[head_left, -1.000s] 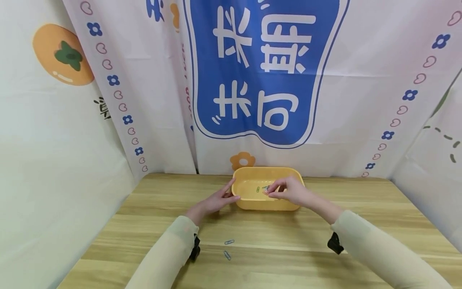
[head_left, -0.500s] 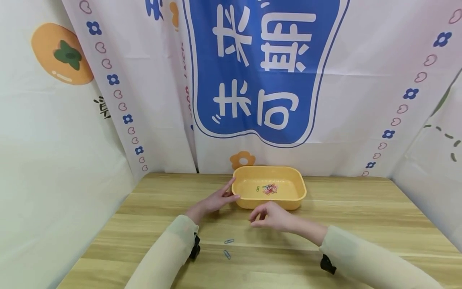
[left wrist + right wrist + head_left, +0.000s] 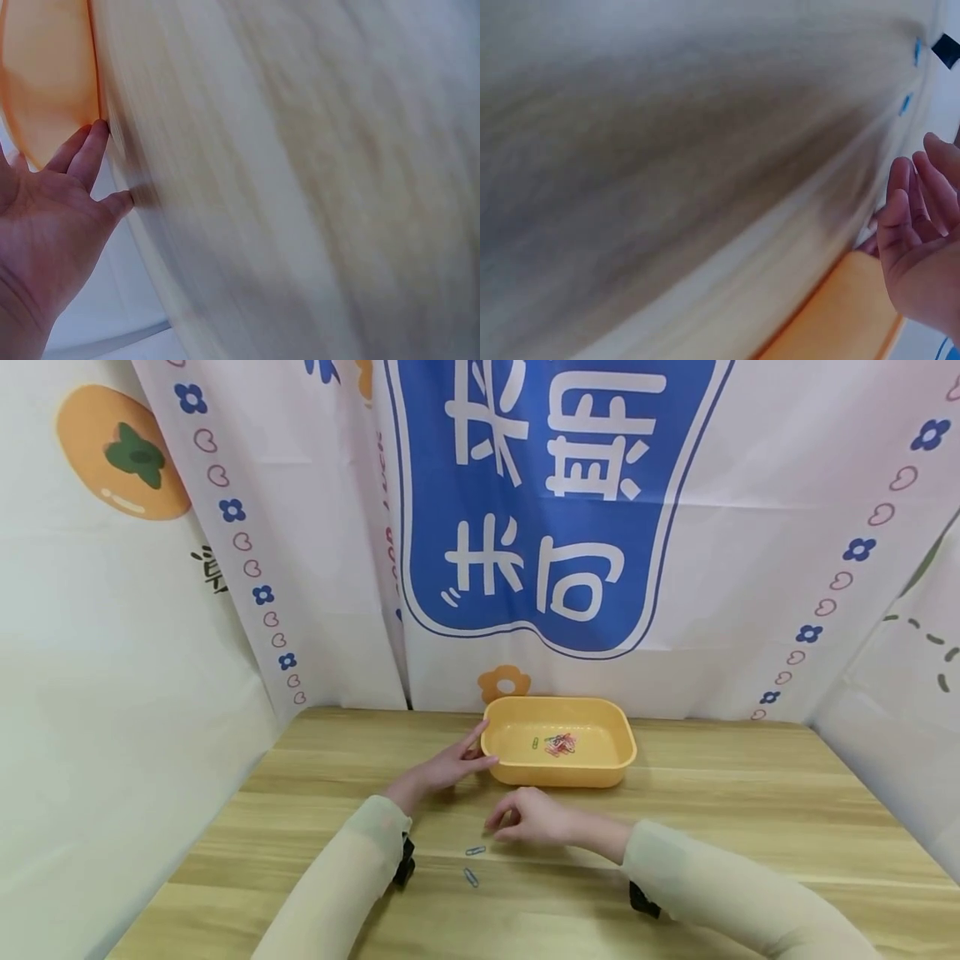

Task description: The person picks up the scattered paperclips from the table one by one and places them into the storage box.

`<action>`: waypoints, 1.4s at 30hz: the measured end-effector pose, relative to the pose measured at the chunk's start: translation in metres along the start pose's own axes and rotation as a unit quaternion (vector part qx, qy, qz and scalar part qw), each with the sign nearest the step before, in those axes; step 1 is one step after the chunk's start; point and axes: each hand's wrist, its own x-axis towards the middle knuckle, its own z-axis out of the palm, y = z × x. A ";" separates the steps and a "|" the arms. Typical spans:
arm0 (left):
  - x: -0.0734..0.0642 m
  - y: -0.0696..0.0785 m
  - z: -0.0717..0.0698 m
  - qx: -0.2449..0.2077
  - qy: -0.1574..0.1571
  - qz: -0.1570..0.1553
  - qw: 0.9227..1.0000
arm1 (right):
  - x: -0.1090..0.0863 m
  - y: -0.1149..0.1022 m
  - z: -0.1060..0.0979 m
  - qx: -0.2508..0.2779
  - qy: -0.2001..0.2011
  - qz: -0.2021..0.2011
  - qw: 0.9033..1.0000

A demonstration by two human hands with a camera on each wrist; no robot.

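A yellow plastic basin (image 3: 557, 777) stands at the back of the table, and my left hand (image 3: 452, 763) touches its left end with fingers and thumb spread. In the left wrist view, the fairly straight fingers (image 3: 90, 155) rest against the basin wall (image 3: 52, 67). Inside the basin lie a small heap of coloured paper clips (image 3: 560, 744) and a separate green paper clip (image 3: 536, 743). My right hand (image 3: 532, 816) hovers in front of the basin, fingers loosely bent, holding nothing. Just left of and below its fingertips lie two blue paper clips, an upper clip (image 3: 476, 851) and a lower clip (image 3: 471, 877).
The wood-grain table (image 3: 712, 793) ends at a hanging printed cloth (image 3: 712, 668) close behind the basin. White cloth sides (image 3: 142, 677) flank it. A dark wrist camera (image 3: 403, 862) sits under the left sleeve, another camera (image 3: 643, 900) under the right.
My right hand has left the basin's inside and moved toward the blue paper clips, toward me and leftward. The heap of clips is now uncovered. The left hand stays on the basin.
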 end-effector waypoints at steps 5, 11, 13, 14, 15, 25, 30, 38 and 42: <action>-0.001 0.001 0.000 -0.006 -0.003 0.003 1.000 | 0.010 -0.002 0.009 -0.015 -0.012 -0.004 1.000; -0.003 0.001 0.000 0.001 -0.004 0.006 1.000 | 0.021 -0.006 0.014 -0.034 -0.036 -0.033 0.998; -0.003 0.000 0.000 0.008 -0.005 0.005 1.000 | 0.022 -0.006 0.015 -0.041 -0.041 -0.034 0.998; -0.002 0.000 0.001 0.010 -0.005 0.005 1.000 | 0.022 -0.006 0.015 -0.044 -0.042 -0.036 0.998; -0.002 -0.001 0.001 0.011 -0.004 0.005 1.000 | 0.022 -0.006 0.015 -0.048 -0.043 -0.035 0.997; -0.003 0.001 0.003 0.004 0.002 -0.001 1.000 | 0.022 -0.008 0.014 -0.033 -0.043 -0.020 0.998; -0.004 0.000 0.003 -0.002 0.000 -0.005 1.000 | 0.024 -0.008 0.015 -0.027 -0.069 -0.016 0.997; -0.003 0.000 0.003 -0.003 0.003 -0.006 1.000 | 0.028 -0.013 0.012 -0.073 -0.113 -0.016 0.991; -0.002 0.002 0.003 -0.002 0.007 -0.007 1.000 | 0.026 -0.015 0.011 -0.088 -0.110 -0.021 0.990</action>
